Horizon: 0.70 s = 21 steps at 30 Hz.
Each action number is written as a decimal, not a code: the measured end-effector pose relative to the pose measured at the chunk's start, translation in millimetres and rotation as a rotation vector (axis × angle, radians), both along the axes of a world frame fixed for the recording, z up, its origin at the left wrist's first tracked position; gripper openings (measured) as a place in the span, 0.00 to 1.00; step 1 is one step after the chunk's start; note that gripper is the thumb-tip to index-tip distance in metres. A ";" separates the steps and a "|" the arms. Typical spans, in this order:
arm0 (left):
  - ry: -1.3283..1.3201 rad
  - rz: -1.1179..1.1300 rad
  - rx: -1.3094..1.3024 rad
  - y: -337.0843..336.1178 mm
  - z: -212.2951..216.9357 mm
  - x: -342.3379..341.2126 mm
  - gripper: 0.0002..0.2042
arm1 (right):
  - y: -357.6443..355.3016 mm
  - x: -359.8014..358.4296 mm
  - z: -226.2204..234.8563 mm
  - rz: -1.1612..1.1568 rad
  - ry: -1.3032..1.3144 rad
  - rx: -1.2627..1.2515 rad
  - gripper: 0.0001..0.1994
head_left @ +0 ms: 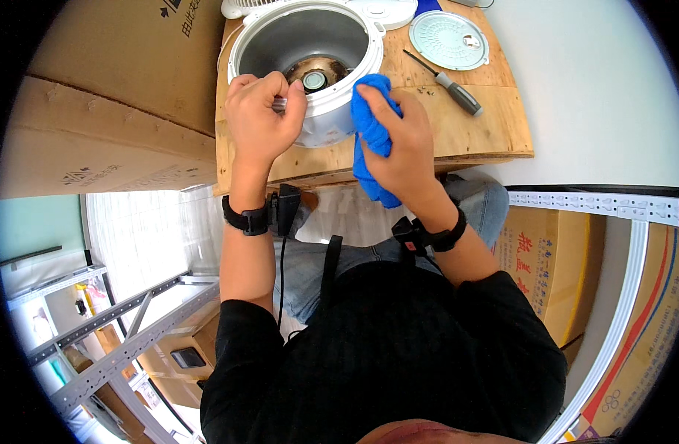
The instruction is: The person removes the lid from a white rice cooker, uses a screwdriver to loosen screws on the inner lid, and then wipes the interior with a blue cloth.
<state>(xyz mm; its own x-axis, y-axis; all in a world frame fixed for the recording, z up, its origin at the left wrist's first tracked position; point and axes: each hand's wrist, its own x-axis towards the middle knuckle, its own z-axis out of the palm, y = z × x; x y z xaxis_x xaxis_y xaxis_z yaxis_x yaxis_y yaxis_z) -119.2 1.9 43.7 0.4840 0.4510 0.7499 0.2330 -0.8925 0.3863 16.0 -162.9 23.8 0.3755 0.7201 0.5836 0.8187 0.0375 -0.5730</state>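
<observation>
A white rice cooker body stands open on the wooden table, its grey inside wall showing. At its bottom lies a brown-stained heating plate with a round centre piece. My left hand is closed over the front left of the rim, fingers curled; a small shiny piece shows beside the thumb. In my right hand is a bunched blue cloth, which touches or nearly touches the front right of the rim. Part of the cloth hangs down past the table's front edge.
On the table's right lie a grey-handled screwdriver, several small screws and a round pale inner lid. A white plastic part sits behind the cooker. Large cardboard boxes stand close on the left, a white wall on the right.
</observation>
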 end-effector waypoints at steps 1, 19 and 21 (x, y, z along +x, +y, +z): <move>-0.001 0.002 -0.001 -0.1 -0.2 0.2 0.14 | -1.2 -4.1 0.9 0.005 -0.010 -0.007 0.31; 0.016 0.001 -0.012 -1.7 -0.7 -2.3 0.15 | -3.6 8.0 1.7 -0.022 -0.053 -0.051 0.29; 0.005 -0.013 -0.005 -2.4 0.8 -1.0 0.15 | -4.0 6.8 5.4 -0.064 -0.101 -0.071 0.29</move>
<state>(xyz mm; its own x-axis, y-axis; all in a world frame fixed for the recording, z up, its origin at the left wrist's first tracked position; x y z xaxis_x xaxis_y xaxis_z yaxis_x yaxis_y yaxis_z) -120.3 -0.5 44.5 0.4934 0.4488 0.7450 0.2236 -0.8933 0.3900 22.7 -166.9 29.2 0.3641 0.7375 0.5688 0.8717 -0.0548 -0.4869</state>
